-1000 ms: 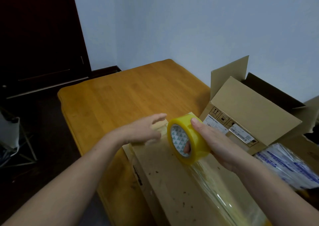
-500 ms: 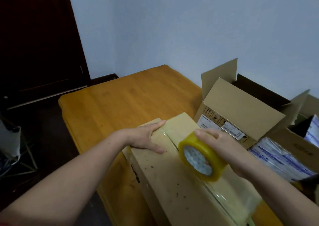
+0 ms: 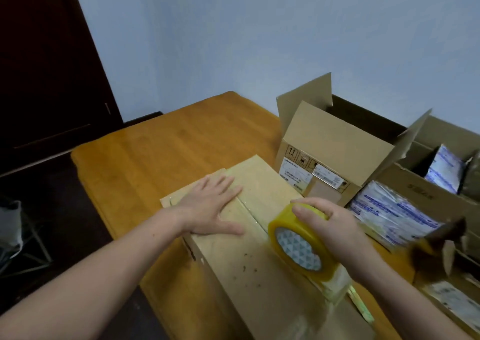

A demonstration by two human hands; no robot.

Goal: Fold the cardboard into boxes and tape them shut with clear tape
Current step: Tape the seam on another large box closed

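A closed cardboard box (image 3: 249, 269) lies on the wooden table (image 3: 161, 152) in front of me, its two top flaps meeting along a centre seam. My left hand (image 3: 210, 210) presses flat on the left flap near the far end, fingers straight. My right hand (image 3: 330, 228) grips a yellowish roll of clear tape (image 3: 298, 246) from above, standing it on the seam. A strip of tape runs from the roll along the seam toward me.
An open cardboard box (image 3: 335, 147) with shipping labels stands at the right, flaps up. Further right, more open boxes hold plastic-wrapped packets (image 3: 394, 215). A dark door (image 3: 46, 67) and a grey wall are behind; the table's left edge drops to a dark floor.
My right hand has drawn the tape roll back toward me along the seam. My left hand came down and now lies flat on the left flap.
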